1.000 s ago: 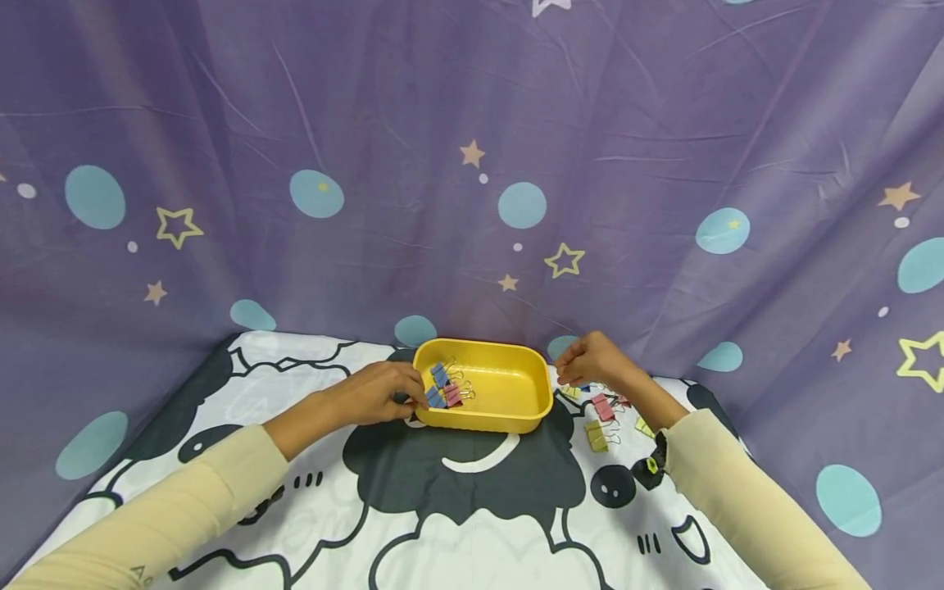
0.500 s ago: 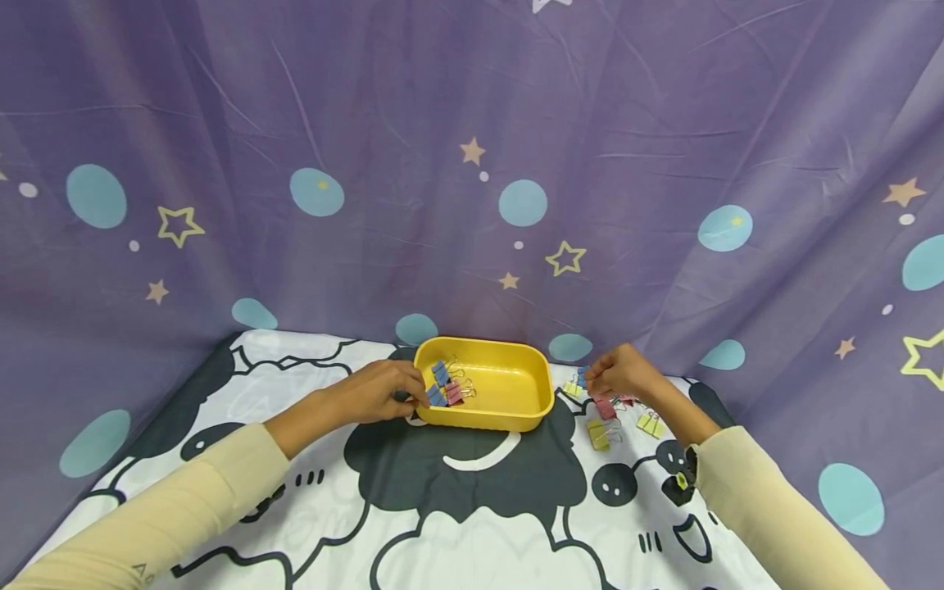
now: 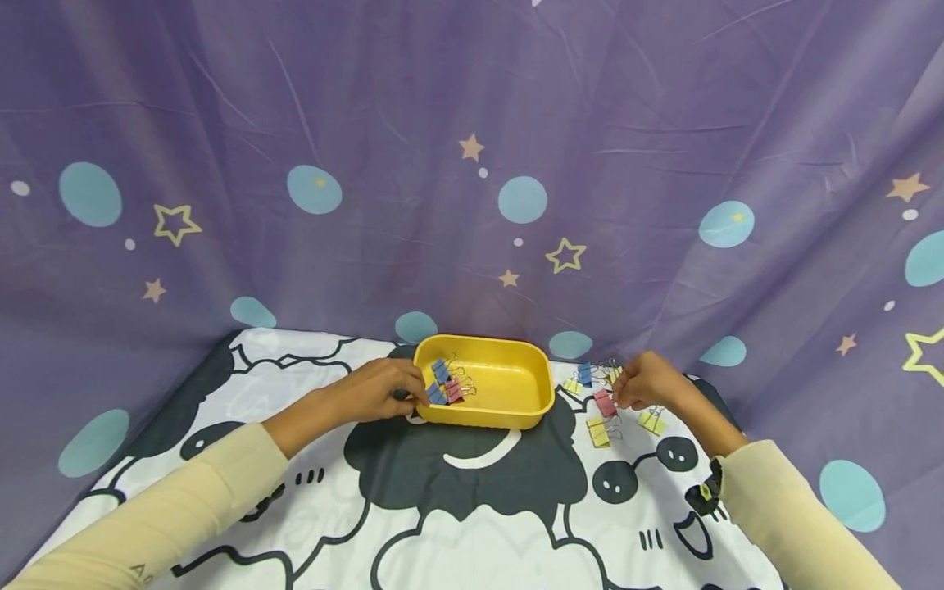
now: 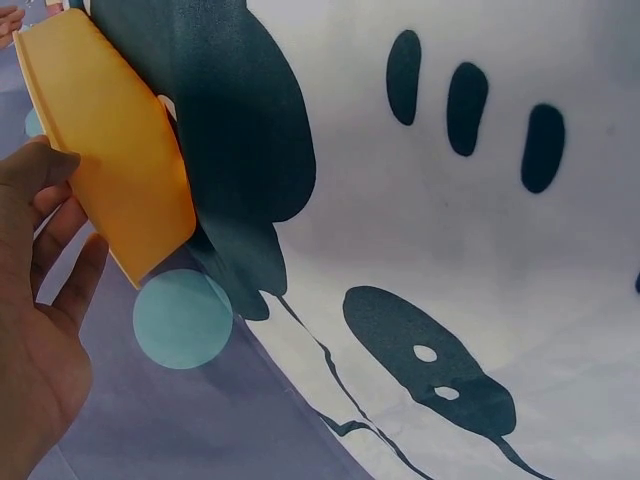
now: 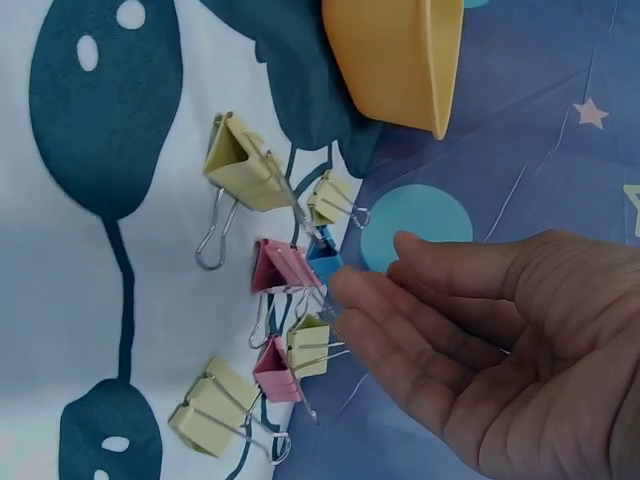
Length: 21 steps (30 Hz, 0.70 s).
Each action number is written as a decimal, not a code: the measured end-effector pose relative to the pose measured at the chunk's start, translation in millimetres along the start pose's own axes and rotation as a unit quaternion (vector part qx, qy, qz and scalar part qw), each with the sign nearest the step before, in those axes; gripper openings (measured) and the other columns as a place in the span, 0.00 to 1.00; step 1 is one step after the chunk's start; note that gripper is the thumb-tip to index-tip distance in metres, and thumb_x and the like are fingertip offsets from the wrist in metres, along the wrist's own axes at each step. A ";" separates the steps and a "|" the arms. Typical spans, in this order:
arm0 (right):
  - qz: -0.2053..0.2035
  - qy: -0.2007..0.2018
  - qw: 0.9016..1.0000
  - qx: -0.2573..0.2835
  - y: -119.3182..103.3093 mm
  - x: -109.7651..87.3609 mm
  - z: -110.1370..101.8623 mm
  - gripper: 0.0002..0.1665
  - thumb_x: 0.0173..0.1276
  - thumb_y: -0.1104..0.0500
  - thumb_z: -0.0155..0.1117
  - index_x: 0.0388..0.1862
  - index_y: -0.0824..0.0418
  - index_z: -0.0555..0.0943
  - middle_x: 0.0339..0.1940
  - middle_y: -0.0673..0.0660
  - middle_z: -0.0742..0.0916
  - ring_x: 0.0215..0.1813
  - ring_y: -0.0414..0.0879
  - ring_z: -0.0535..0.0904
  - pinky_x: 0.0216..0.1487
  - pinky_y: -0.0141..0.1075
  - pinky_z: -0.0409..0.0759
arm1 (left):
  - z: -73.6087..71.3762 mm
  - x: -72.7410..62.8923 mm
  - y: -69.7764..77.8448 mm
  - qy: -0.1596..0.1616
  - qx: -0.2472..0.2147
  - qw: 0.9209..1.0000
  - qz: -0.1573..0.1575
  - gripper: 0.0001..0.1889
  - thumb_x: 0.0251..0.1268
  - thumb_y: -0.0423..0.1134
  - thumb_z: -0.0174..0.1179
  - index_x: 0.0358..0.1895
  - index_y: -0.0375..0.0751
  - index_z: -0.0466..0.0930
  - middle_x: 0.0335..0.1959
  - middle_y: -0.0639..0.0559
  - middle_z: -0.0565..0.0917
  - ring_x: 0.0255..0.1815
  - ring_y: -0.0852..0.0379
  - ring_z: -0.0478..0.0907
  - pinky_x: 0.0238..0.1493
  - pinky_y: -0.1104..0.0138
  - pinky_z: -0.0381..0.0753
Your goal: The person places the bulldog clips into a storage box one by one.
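A yellow plastic tray (image 3: 512, 385) stands at the back of the cloth. My left hand (image 3: 376, 392) grips its left rim, as the left wrist view also shows. Inside the tray's left end lie blue binder clips (image 3: 440, 370) and a pink binder clip (image 3: 453, 390). To the right of the tray, my right hand (image 3: 652, 381) hovers beside a loose group of clips, with relaxed fingers and nothing visible between them. That group has a pink binder clip (image 5: 282, 268), a blue binder clip (image 5: 323, 260) partly covered by others, and several yellow binder clips (image 5: 240, 175).
A white cloth with black cartoon figures (image 3: 472, 541) covers the table. Close behind the tray hangs a purple curtain (image 3: 413, 270) with stars and dots. A dark band with a yellow bit (image 3: 704, 494) is at the right sleeve.
My right hand has moved right and slightly down, from beside the tray to over the right part of the clip group, uncovering the blue clip. My left hand stays on the tray.
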State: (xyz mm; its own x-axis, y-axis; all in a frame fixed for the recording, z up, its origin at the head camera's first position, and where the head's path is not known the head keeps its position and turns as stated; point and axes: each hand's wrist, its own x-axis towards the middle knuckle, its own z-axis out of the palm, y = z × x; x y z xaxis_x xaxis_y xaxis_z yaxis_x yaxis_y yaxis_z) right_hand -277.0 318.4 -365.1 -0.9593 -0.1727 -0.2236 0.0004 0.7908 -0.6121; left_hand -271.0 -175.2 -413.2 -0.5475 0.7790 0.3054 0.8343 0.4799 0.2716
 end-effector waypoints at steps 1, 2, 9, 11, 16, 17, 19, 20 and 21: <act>0.004 -0.002 1.000 -0.008 1.4 -0.3 -0.1 0.09 0.58 0.75 0.73 0.38 0.76 0.92 0.31 0.61 0.94 0.33 0.45 0.87 0.38 0.38 0.91 | 0.0 0.2 0.0 0.000 0.000 1.000 0.001 0.12 0.63 0.30 0.76 0.45 0.51 0.98 0.43 0.60 0.93 0.48 0.62 0.85 0.53 0.59 0.88; 0.004 -0.005 1.000 -0.015 3.1 -0.5 -0.1 0.09 0.58 0.75 0.73 0.38 0.76 0.92 0.30 0.61 0.94 0.32 0.44 0.87 0.37 0.38 0.91 | 0.0 0.3 0.1 0.000 -0.001 1.000 0.001 0.12 0.63 0.30 0.76 0.45 0.51 0.98 0.43 0.60 0.93 0.48 0.62 0.85 0.53 0.59 0.88; 0.040 -0.048 0.998 0.018 7.7 -4.9 3.6 0.12 0.61 0.74 0.74 0.44 0.78 0.92 0.31 0.63 0.95 0.32 0.45 0.90 0.38 0.41 0.93 | -0.1 0.8 0.0 0.002 -0.001 1.000 -0.003 0.12 0.62 0.29 0.76 0.45 0.51 0.98 0.44 0.59 0.93 0.48 0.61 0.85 0.53 0.58 0.88; 0.047 -0.061 0.996 0.033 9.5 -5.3 5.7 0.12 0.62 0.75 0.75 0.44 0.78 0.91 0.32 0.63 0.95 0.32 0.45 0.91 0.38 0.41 0.93 | -0.5 0.9 0.0 0.001 -0.001 1.000 -0.006 0.12 0.63 0.30 0.76 0.45 0.51 0.99 0.44 0.59 0.94 0.49 0.61 0.86 0.53 0.58 0.88; 0.057 -0.059 0.995 0.048 13.3 -4.3 10.7 0.12 0.58 0.77 0.79 0.42 0.76 0.91 0.30 0.58 0.95 0.32 0.44 0.89 0.37 0.39 0.93 | -1.0 1.4 0.8 -0.007 -0.004 1.000 -0.016 0.11 0.64 0.30 0.76 0.45 0.51 0.99 0.45 0.59 0.94 0.50 0.61 0.85 0.55 0.58 0.88; 0.058 -0.056 0.996 0.050 14.0 -3.9 11.5 0.12 0.58 0.78 0.80 0.42 0.76 0.92 0.30 0.57 0.95 0.32 0.44 0.90 0.37 0.40 0.93 | -0.9 1.3 0.9 -0.007 -0.005 1.000 -0.017 0.11 0.64 0.30 0.76 0.45 0.51 0.99 0.45 0.59 0.94 0.50 0.61 0.85 0.55 0.58 0.88; 0.058 -0.053 0.995 0.054 15.3 -3.7 12.8 0.12 0.58 0.78 0.80 0.42 0.77 0.91 0.29 0.57 0.95 0.32 0.45 0.91 0.38 0.41 0.94 | -0.8 1.0 1.1 -0.005 -0.005 1.000 -0.015 0.11 0.64 0.30 0.76 0.45 0.51 0.99 0.45 0.59 0.94 0.50 0.61 0.85 0.55 0.58 0.88; 0.056 -0.054 0.995 0.059 16.1 -3.4 13.5 0.12 0.59 0.79 0.80 0.42 0.77 0.91 0.29 0.57 0.95 0.33 0.45 0.91 0.38 0.42 0.94 | -0.7 0.8 1.0 -0.004 -0.006 1.000 -0.014 0.11 0.64 0.30 0.76 0.45 0.51 0.98 0.45 0.59 0.94 0.49 0.61 0.85 0.55 0.57 0.88; 0.055 -0.055 0.995 0.063 16.7 -3.7 14.0 0.12 0.59 0.79 0.79 0.43 0.78 0.91 0.30 0.57 0.95 0.33 0.45 0.92 0.38 0.42 0.95 | -0.6 0.7 1.0 -0.003 -0.005 1.000 -0.012 0.11 0.64 0.30 0.76 0.45 0.51 0.98 0.45 0.59 0.94 0.49 0.61 0.85 0.54 0.57 0.88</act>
State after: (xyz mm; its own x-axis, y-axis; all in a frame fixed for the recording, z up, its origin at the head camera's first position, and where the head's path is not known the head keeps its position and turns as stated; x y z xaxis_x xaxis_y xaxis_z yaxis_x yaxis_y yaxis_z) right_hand -269.5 324.1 -385.1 -0.9149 -0.1567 -0.3721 0.1463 0.7304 -0.6672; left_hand -270.6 -174.5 -412.2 -0.5664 0.7703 0.2928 0.8205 0.4938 0.2881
